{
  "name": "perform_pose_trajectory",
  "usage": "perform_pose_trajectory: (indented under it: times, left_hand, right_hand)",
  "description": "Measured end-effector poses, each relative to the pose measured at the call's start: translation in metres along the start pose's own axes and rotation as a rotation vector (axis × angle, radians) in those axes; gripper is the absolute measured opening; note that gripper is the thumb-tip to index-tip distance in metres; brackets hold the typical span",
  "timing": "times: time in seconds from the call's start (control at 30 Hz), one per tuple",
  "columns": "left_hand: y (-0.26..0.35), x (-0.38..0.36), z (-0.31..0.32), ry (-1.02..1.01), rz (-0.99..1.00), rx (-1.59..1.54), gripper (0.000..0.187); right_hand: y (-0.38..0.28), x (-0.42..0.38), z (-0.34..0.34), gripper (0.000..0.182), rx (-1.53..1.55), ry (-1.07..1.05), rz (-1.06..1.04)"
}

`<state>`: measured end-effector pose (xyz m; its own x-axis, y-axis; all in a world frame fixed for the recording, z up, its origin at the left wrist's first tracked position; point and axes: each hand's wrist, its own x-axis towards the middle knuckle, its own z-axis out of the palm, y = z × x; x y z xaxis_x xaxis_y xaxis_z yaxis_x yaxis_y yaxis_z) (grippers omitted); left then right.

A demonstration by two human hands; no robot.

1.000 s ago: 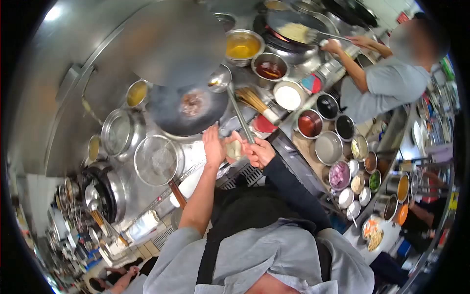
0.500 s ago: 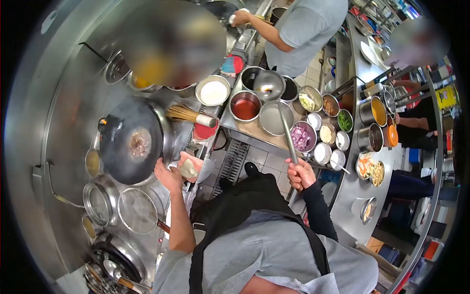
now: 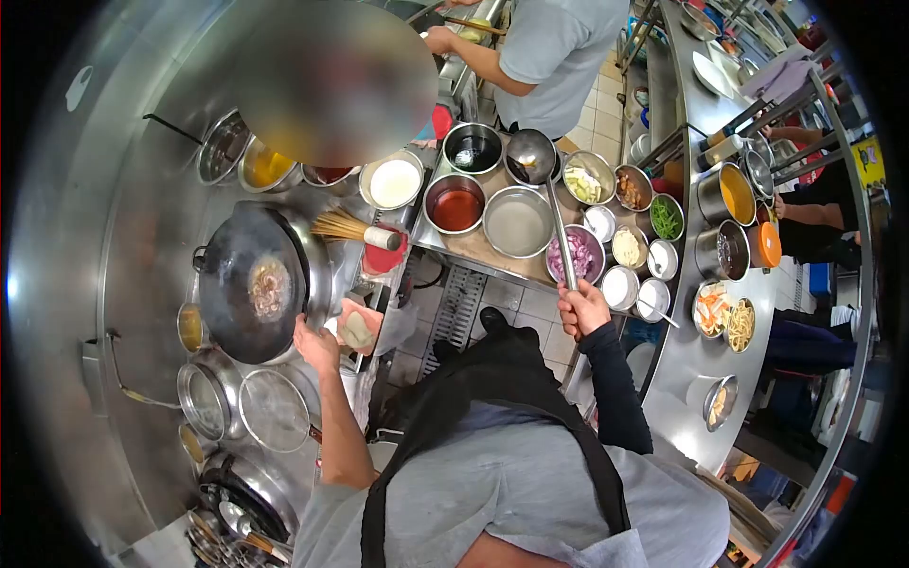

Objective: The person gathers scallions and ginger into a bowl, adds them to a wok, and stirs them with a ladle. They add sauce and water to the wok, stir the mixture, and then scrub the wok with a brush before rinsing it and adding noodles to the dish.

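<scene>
My right hand (image 3: pixel 584 309) is wrapped round the handle of a metal ladle (image 3: pixel 568 248). The ladle's bowl hangs over a pot at the back of the counter and hides most of it. My left hand (image 3: pixel 318 343) is at the near right rim of a black wok (image 3: pixel 232 312), its fingers closed on the edge; the exact grip is partly hidden. Inside the wok, sliced food (image 3: pixel 270 289) lies in the middle. Just right of this hand, a crumpled pale cloth (image 3: pixel 357 328) rests on a pink one.
Pots of red liquid (image 3: pixel 455 209), clear liquid (image 3: pixel 518 222) and dark liquid (image 3: pixel 472 150) stand ahead, beside chopped onion (image 3: pixel 571 254) and several small bowls. A bamboo brush (image 3: pixel 350 228) lies by the wok. A strainer (image 3: pixel 275 407) sits nearer me. A co-worker (image 3: pixel 554 66) stands beyond.
The ladle's bowl has shifted right, from between the back pots to over the right one. My left hand has closed in on the wok's rim. Less steam shows over the wok.
</scene>
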<state>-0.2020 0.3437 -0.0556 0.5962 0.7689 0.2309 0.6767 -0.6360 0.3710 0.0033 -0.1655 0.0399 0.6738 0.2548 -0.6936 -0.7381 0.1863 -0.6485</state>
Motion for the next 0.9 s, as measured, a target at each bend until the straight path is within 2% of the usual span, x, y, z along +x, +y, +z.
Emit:
perform_pose_trajectory:
  times: [0.23,0.4,0.53,0.7,0.77,0.83,0.87,0.9]
  left_hand:
    - [-0.001,0.000,-0.003,-0.020,-0.024,-0.015,0.060]
    - [-0.007,0.000,-0.005,-0.010,0.031,-0.023,0.058]
    - [-0.007,0.003,-0.015,-0.057,0.001,-0.061,0.055]
    - [-0.019,0.012,-0.032,-0.082,-0.107,-0.135,0.030]
    - [-0.025,0.014,-0.036,-0.052,-0.102,-0.186,0.021]
    - [-0.028,0.009,-0.040,0.012,-0.030,-0.199,0.015]
    - [-0.028,0.010,-0.039,0.009,-0.061,-0.229,0.015]
    - [-0.030,0.013,-0.034,0.005,-0.058,-0.278,0.014]
  right_hand:
    - [0.001,0.002,-0.001,0.014,-0.041,0.023,-0.050]
    - [0.009,0.002,0.005,0.015,-0.041,0.026,-0.077]
    - [0.017,0.002,0.012,0.016,0.054,-0.018,-0.073]
    - [0.023,0.003,0.010,0.019,0.349,-0.156,0.035]
    - [0.031,0.009,-0.006,0.025,0.624,-0.393,0.114]
    - [0.026,-0.010,0.005,0.028,0.661,-0.445,0.156]
    - [0.032,-0.014,0.006,0.029,0.595,-0.501,0.158]
    - [0.035,-0.025,0.017,0.028,0.562,-0.388,0.199]
